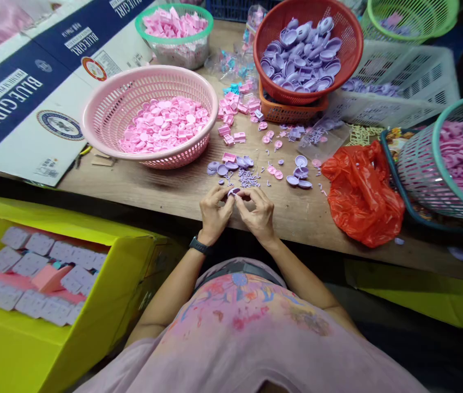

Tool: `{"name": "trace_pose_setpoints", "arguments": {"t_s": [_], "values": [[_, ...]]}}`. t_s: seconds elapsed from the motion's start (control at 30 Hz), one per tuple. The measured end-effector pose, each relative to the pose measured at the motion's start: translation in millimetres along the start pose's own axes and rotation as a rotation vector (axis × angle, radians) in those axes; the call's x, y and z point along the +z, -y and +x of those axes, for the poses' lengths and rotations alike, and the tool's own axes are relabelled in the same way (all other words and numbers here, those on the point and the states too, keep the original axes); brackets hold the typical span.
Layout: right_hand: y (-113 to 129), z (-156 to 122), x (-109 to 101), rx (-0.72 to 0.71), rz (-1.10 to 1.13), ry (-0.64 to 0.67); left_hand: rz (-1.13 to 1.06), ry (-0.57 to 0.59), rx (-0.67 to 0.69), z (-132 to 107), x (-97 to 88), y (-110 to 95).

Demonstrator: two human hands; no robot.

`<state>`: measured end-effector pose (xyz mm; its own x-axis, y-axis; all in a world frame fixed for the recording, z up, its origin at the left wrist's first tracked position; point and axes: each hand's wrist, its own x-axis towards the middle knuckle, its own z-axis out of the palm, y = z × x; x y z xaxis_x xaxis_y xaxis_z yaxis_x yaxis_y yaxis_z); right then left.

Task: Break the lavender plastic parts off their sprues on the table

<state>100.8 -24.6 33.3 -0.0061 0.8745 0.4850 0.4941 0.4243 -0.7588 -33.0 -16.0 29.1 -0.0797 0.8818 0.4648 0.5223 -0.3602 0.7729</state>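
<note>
Between the fingertips of my left hand (215, 213) and my right hand (258, 214) is a small purple plastic piece (234, 191). Both hands pinch it, just above the table's front edge. Just beyond my fingers lies a little heap of tiny purple hook-like bits (248, 178). Purple oval shells (217, 168) and a pink rectangular piece (229, 157) rest beside that heap. To the right are pink round pieces (275, 172) and more purple shells (300, 173). My fingers partly hide the held piece, so its details cannot be made out.
A pink basket (104, 131) of pink pieces stands at left. At the back, a red basket (352, 38) holds purple parts. A red plastic bag (364, 202) and a tilted green basket (419, 158) are at right. Below left, a yellow box (125, 256) contains pale purple pieces.
</note>
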Motion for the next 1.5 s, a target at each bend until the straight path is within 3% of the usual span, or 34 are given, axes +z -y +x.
{"name": "trace_pose_setpoints", "arguments": {"t_s": [0.7,0.9,1.13,1.37,1.5], "values": [[0,3,-1,-0.009,-0.011,-0.009,0.06,0.009,0.014,-1,4.1,2],[-1,1,-2,-0.082,-0.117,0.008,0.24,0.042,0.131,-5,5.1,7],[-2,1,-3,-0.026,-0.048,0.033,0.383,0.12,0.239,-6,3.9,8],[-4,5,-8,-0.03,-0.048,0.069,0.274,0.148,0.185,-10,11.9,5],[-19,21,-32,0.004,-0.103,0.061,0.154,0.208,0.149,-10,18.5,2]]}}
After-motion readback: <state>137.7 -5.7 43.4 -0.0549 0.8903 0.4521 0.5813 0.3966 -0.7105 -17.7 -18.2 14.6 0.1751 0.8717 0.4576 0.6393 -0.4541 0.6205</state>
